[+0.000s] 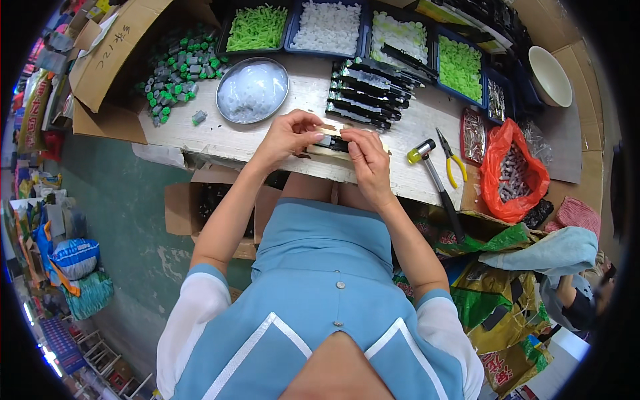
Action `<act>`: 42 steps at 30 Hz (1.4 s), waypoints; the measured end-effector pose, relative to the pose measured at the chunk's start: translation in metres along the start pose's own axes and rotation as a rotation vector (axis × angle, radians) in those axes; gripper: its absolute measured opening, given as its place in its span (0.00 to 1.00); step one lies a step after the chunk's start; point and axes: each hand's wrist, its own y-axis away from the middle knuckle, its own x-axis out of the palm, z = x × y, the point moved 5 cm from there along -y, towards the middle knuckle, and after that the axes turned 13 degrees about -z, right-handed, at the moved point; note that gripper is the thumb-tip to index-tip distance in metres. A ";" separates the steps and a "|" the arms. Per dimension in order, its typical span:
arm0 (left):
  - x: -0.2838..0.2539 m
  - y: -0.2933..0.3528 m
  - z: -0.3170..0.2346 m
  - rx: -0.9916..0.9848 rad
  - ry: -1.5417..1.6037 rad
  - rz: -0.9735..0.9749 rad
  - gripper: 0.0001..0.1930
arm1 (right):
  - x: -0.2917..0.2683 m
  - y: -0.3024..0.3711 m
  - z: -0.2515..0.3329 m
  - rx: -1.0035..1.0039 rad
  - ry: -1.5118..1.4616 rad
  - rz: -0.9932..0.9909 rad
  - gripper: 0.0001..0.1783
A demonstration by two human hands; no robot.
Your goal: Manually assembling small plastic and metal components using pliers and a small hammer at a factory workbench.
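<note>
At the table's front edge, my left hand (288,139) is closed in a pinch, its thumb and fingertips at a small grey part (325,141). That part sits at the left end of a black plastic housing (341,145), which lies on a pale block (323,151). My right hand (368,159) grips the housing's right end, fingers curled over it and thumb at the near side. Fingers hide much of the housing. Just beyond, several similar black housings (363,99) lie in a stacked row. A round metal dish (252,120) with a pale, bluish-white mass stands behind my left hand.
Grey-and-green motor-like parts (175,77) pile by a cardboard box (110,63). Bins of green sticks (257,28) and white pieces (327,27) line the back. Right lie a hammer (437,179), yellow-handled pliers (453,160) and a red bag (501,193) of small parts.
</note>
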 end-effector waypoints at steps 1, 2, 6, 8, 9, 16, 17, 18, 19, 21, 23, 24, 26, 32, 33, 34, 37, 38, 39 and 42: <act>-0.003 0.000 0.010 -0.115 0.109 -0.010 0.07 | 0.000 0.000 0.001 0.004 -0.002 0.001 0.09; -0.002 -0.001 0.012 -0.039 0.137 -0.031 0.05 | 0.000 -0.002 0.002 -0.001 -0.005 -0.001 0.09; 0.003 0.000 0.007 -0.029 0.141 -0.037 0.03 | -0.002 -0.001 -0.001 0.018 -0.033 -0.025 0.08; 0.003 0.000 0.005 -0.008 0.090 -0.046 0.03 | -0.004 -0.003 -0.004 0.060 -0.095 -0.035 0.08; 0.002 -0.001 0.003 0.013 0.041 -0.060 0.04 | -0.005 -0.005 -0.007 0.102 -0.159 -0.041 0.08; -0.006 -0.040 -0.057 0.392 -0.517 -0.202 0.11 | -0.142 -0.054 -0.042 0.043 0.513 -0.270 0.08; -0.007 -0.059 -0.067 0.514 -0.502 -0.238 0.11 | -0.165 -0.063 -0.051 0.028 0.656 -0.254 0.09; -0.008 -0.078 -0.076 0.634 -0.486 -0.271 0.11 | -0.182 -0.069 -0.067 0.087 0.811 -0.211 0.09; -0.007 -0.097 -0.086 0.616 -0.601 -0.295 0.12 | -0.194 -0.074 -0.082 0.145 0.963 -0.164 0.10; 0.002 -0.134 -0.098 0.525 -0.810 -0.314 0.13 | -0.204 -0.079 -0.094 0.198 1.050 -0.098 0.11; 0.009 -0.164 -0.096 0.525 -0.997 -0.340 0.16 | -0.204 -0.081 -0.108 0.309 1.194 0.037 0.11; 0.012 -0.173 -0.093 0.527 -0.996 -0.337 0.16 | -0.202 -0.081 -0.113 0.332 1.206 0.061 0.11; 0.019 -0.192 -0.084 0.526 -1.100 -0.240 0.15 | -0.198 -0.083 -0.114 0.346 1.222 0.052 0.10; 0.008 -0.205 -0.085 0.419 -0.890 -0.171 0.12 | -0.203 -0.081 -0.119 0.269 1.129 -0.027 0.09; 0.005 -0.203 -0.086 0.419 -0.778 -0.173 0.12 | -0.205 -0.080 -0.116 0.237 1.062 -0.054 0.09; -0.001 -0.202 -0.084 0.298 -0.530 -0.128 0.12 | -0.206 -0.079 -0.114 0.237 1.066 -0.058 0.09; -0.010 -0.188 -0.089 0.164 -0.196 -0.066 0.12 | -0.211 -0.077 -0.111 0.246 0.926 -0.111 0.09; -0.012 -0.183 -0.090 0.136 -0.127 -0.083 0.12 | -0.211 -0.075 -0.113 0.235 0.921 -0.108 0.09; -0.015 -0.179 -0.090 0.109 -0.058 -0.101 0.12 | -0.211 -0.073 -0.115 0.221 0.917 -0.104 0.10; -0.018 -0.168 -0.089 0.095 -0.001 -0.094 0.13 | -0.215 -0.069 -0.122 0.165 0.967 -0.116 0.11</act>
